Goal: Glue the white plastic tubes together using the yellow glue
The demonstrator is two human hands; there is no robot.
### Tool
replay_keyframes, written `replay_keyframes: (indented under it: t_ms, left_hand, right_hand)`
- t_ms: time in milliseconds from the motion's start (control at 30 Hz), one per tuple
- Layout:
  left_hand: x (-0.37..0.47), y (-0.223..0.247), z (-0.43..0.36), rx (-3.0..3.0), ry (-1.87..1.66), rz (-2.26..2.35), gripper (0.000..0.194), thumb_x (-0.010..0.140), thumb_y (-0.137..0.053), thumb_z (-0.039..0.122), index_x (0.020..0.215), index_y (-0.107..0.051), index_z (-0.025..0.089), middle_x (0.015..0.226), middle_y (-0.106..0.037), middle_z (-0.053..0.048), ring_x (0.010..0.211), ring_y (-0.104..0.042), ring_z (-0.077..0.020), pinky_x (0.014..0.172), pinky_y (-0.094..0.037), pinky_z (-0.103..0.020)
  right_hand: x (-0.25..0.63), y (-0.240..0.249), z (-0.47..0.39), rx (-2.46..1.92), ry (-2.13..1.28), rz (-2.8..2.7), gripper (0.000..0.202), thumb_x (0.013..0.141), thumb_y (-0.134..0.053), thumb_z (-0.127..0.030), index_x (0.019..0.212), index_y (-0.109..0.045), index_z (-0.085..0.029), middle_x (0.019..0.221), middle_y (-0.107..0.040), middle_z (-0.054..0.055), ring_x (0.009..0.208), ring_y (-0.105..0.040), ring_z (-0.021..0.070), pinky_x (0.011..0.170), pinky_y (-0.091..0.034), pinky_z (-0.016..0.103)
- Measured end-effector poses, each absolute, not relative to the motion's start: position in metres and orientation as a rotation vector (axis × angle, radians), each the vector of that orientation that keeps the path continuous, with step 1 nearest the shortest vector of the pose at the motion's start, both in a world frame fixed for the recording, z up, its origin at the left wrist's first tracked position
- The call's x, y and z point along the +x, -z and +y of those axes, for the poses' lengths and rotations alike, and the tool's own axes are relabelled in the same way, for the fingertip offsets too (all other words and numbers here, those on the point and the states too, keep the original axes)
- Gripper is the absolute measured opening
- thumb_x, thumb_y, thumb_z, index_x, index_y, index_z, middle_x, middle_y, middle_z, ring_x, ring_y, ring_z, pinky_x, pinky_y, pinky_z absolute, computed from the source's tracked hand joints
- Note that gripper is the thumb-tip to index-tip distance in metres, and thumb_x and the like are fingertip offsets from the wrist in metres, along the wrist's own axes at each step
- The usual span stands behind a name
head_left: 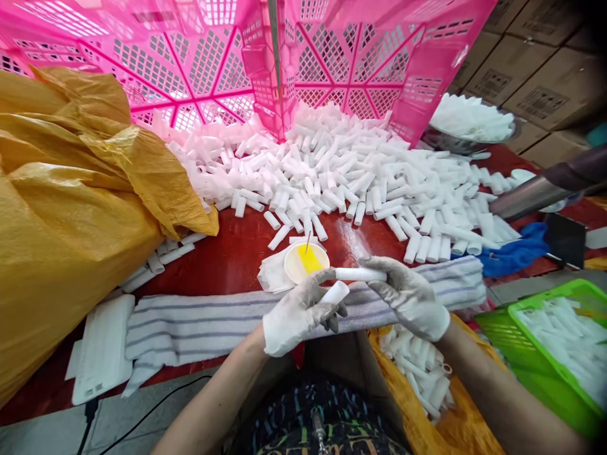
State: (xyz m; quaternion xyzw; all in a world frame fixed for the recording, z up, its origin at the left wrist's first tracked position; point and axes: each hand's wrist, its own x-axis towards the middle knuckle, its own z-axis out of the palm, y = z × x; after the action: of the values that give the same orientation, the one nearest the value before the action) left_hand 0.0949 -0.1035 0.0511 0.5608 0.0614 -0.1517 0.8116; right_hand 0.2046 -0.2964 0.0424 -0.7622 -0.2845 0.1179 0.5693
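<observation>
Hands (353,300) (both gloved) hold white tubes (361,274).

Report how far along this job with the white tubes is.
Possibly done: the tubes in the green basket, though nothing visible confirms it. In hand: the left hand holds one tube, while a second tube spans from it to the right hand. Apparently left: the big loose pile on the red table, so plenty seems to remain.

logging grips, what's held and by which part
The left hand and right hand hold a white tube by opposite ends; the left also grips a second tube by its lower end.
</observation>
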Motion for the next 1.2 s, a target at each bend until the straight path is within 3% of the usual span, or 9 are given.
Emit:
replay_keyframes:
  t_ms: [167,367,433,533,633,767,967,1100,1200]
  left_hand:
    - [0.085,-0.042,-0.107,1.530,0.149,0.175,0.045,0.085,-0.058,0.038,0.125,-0.051,0.017,0.099,-0.064,-0.007,0.076,-0.059,-0.0121,0.073,-0.051,-0.027]
    - [0.073,-0.026,-0.073,1.585,-0.167,0.559,0.049,0.085,-0.056,0.043,0.125,-0.049,0.016,0.112,-0.064,-0.009,0.085,-0.066,-0.0157,0.079,-0.054,-0.030]
    - [0.074,-0.020,-0.059,1.610,-0.236,0.620,0.048,0.086,-0.055,0.043,0.124,-0.048,0.015,0.118,-0.063,-0.011,0.094,-0.066,-0.0182,0.083,-0.054,-0.031]
    - [0.081,-0.012,-0.044,1.735,-0.201,0.617,0.043,0.087,-0.053,0.040,0.122,-0.050,0.015,0.120,-0.063,-0.013,0.104,-0.064,-0.0213,0.090,-0.051,-0.035]
    - [0.090,-0.012,-0.036,1.883,-0.150,0.631,0.039,0.087,-0.051,0.035,0.120,-0.053,0.014,0.117,-0.065,-0.012,0.106,-0.063,-0.0219,0.093,-0.049,-0.036]
    - [0.101,-0.024,-0.033,2.049,-0.076,0.679,0.036,0.088,-0.050,0.031,0.120,-0.055,0.014,0.111,-0.068,-0.011,0.103,-0.064,-0.0222,0.094,-0.048,-0.035]
    - [0.104,-0.034,-0.032,2.091,0.004,0.682,0.039,0.089,-0.048,0.033,0.122,-0.056,0.014,0.112,-0.068,-0.012,0.105,-0.064,-0.0229,0.095,-0.048,-0.035]
    - [0.103,-0.032,-0.032,2.070,-0.020,0.665,0.038,0.088,-0.048,0.034,0.120,-0.058,0.015,0.110,-0.069,-0.010,0.102,-0.064,-0.0227,0.094,-0.048,-0.037]
    - [0.102,-0.031,-0.031,2.006,-0.040,0.675,0.035,0.086,-0.051,0.034,0.116,-0.059,0.016,0.109,-0.069,-0.009,0.100,-0.065,-0.0217,0.093,-0.049,-0.035]
  right_hand:
    - [0.200,-0.039,-0.291,-1.690,-0.717,-0.430,0.044,0.086,-0.057,-0.051,0.111,-0.060,-0.016,0.060,-0.053,-0.002,0.050,-0.047,0.0110,0.047,-0.039,0.024]
    - [0.222,-0.028,-0.255,-1.534,-0.823,-0.400,0.051,0.087,-0.053,-0.053,0.115,-0.061,-0.011,0.056,-0.043,-0.005,0.045,-0.037,0.0077,0.043,-0.028,0.022]
    - [0.232,-0.019,-0.241,-1.615,-0.770,-0.470,0.048,0.087,-0.054,-0.050,0.116,-0.063,-0.013,0.062,-0.053,-0.002,0.051,-0.046,0.0097,0.047,-0.037,0.024]
    - [0.246,-0.002,-0.229,-1.735,-0.529,-0.702,0.036,0.084,-0.062,-0.042,0.108,-0.068,-0.016,0.087,-0.067,0.006,0.079,-0.062,0.0162,0.074,-0.051,0.031]
    - [0.252,0.010,-0.230,-1.705,-0.325,-0.955,0.026,0.081,-0.066,-0.036,0.099,-0.071,-0.019,0.095,-0.068,0.007,0.089,-0.064,0.0197,0.087,-0.052,0.037]
    - [0.246,0.014,-0.238,-1.759,-0.395,-0.898,0.033,0.087,-0.061,-0.036,0.116,-0.064,-0.022,0.113,-0.066,0.008,0.102,-0.063,0.0215,0.095,-0.051,0.041]
    - [0.239,0.014,-0.240,-1.742,-0.300,-0.933,0.026,0.079,-0.069,-0.038,0.099,-0.070,-0.022,0.095,-0.066,0.005,0.084,-0.065,0.0193,0.081,-0.057,0.036]
    - [0.237,0.014,-0.242,-1.800,-0.389,-0.902,0.036,0.084,-0.064,-0.036,0.117,-0.063,-0.022,0.110,-0.066,0.008,0.100,-0.063,0.0223,0.094,-0.052,0.042]
    - [0.231,0.015,-0.244,-1.752,-0.360,-0.907,0.023,0.084,-0.063,-0.034,0.102,-0.068,-0.022,0.099,-0.067,0.007,0.092,-0.064,0.0209,0.088,-0.054,0.039]
